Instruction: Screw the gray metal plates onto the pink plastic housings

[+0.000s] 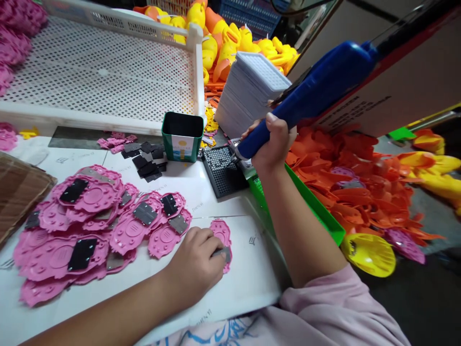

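My right hand [275,139] is wrapped round a blue power screwdriver [306,91], held tilted with its tip over a black perforated tray [226,175] of small screws. On the white table, my left hand [198,264] rests with bent fingers on the lower part of a pink plastic piece [220,231], pressing a dark grey plate [224,254] against it. To the left lies a heap of pink pieces [59,257], several bearing black or grey plates. Loose black plates [147,163] lie behind, beside a green bin [183,137].
A large white perforated crate [104,117] stands at the back left, a cardboard box [21,192] at the left edge. Stacked white trays [248,91], a green tray [313,206] and orange parts [353,192] are on the right. Yellow toys [230,38] lie behind.
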Available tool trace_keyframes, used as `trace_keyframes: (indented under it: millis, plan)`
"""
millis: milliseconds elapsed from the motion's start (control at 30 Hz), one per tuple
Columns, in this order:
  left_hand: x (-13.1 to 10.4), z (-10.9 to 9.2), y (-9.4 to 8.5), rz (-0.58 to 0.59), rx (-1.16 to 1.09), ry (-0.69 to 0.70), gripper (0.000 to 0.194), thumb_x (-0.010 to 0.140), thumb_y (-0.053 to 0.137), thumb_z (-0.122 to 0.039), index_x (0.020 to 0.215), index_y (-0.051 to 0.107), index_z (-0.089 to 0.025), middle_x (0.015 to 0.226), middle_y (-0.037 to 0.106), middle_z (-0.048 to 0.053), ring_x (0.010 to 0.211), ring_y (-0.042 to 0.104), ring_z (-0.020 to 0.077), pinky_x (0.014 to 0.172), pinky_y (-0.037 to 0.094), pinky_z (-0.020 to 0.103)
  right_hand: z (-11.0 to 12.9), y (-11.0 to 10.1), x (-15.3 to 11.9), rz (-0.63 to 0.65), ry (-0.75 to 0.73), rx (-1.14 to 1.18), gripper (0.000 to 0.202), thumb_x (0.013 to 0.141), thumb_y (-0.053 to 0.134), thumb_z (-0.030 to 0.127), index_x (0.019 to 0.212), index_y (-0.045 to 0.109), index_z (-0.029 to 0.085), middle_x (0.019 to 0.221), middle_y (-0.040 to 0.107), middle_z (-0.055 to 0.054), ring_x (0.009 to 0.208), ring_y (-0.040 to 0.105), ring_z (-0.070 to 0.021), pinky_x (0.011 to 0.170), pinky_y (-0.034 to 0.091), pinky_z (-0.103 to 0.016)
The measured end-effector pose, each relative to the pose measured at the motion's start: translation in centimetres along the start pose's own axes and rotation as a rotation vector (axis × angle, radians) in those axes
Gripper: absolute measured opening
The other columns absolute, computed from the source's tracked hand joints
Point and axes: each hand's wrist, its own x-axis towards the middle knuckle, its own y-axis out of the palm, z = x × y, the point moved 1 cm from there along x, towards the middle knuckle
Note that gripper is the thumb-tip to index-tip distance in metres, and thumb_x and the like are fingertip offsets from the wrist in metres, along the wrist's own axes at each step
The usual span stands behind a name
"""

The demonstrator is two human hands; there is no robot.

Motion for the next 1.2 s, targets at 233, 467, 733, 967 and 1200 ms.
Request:
trace_keyframes:
  millis: [233, 467, 733, 967, 1200]
  plan:
    - [0.0, 0.1, -0.1, 0.004, -0.027, 0.0, 0.01, 0.083, 0.062, -0.009, 0.077, 0.064, -0.017, 0.084, 0.067, 0.004, 0.084, 0.056, 0.0208, 0.072, 0.042, 0.036, 3.1, -0.5, -0.3, -0.001, 0.021, 0.004, 0.019, 0.065, 0.056, 0.042, 0.069, 0.046, 0.026, 0.049, 0.051, 0.008, 0.039, 0.054, -0.0132, 0.042, 0.047, -0.029]
    - [0.1, 0.1, -0.1, 0.039, -0.071, -0.025, 0.015, 0.09, 0.056, -0.012, 0.079, 0.066, -0.017, 0.085, 0.068, 0.004, 0.085, 0.054, 0.0205, 0.074, 0.042, 0.036, 10.4, -3.5, -7.2, 0.132, 0.281, -0.036, 0.031, 0.057, 0.069, 0.039, 0.085, 0.065, 0.027, 0.053, 0.059, 0.003, 0.048, 0.054, -0.0179, 0.043, 0.046, -0.033]
    - [0.1, 0.1, 0.0, 0.059, -0.056, -0.019, 0.014, 0.09, 0.057, -0.016, 0.08, 0.066, -0.017, 0.086, 0.069, 0.004, 0.085, 0.054, 0.021, 0.074, 0.042, 0.036, 11.7, -6.5, -12.7, 0.318, 0.502, 0.06, 0.039, 0.059, 0.08, 0.043, 0.097, 0.07, 0.039, 0.067, 0.066, 0.0, 0.06, 0.06, -0.022, 0.059, 0.053, -0.045]
    - [0.1, 0.1, 0.1, 0.06, -0.053, 0.005, 0.015, 0.092, 0.056, -0.015, 0.082, 0.067, -0.015, 0.087, 0.07, 0.004, 0.086, 0.054, 0.0208, 0.075, 0.041, 0.036, 10.3, -7.1, -14.1, 0.252, 0.413, 0.15, 0.049, 0.063, 0.07, 0.05, 0.108, 0.064, 0.03, 0.071, 0.064, -0.003, 0.064, 0.058, -0.023, 0.063, 0.048, -0.044]
    - [0.1, 0.0, 0.1, 0.055, -0.04, 0.009, 0.015, 0.092, 0.056, -0.014, 0.082, 0.067, -0.015, 0.086, 0.069, 0.004, 0.086, 0.054, 0.0207, 0.075, 0.04, 0.035, 10.4, -7.3, -14.4, 0.258, 0.41, 0.144, 0.05, 0.063, 0.069, 0.047, 0.108, 0.062, 0.028, 0.072, 0.065, -0.004, 0.064, 0.059, -0.0234, 0.064, 0.047, -0.044]
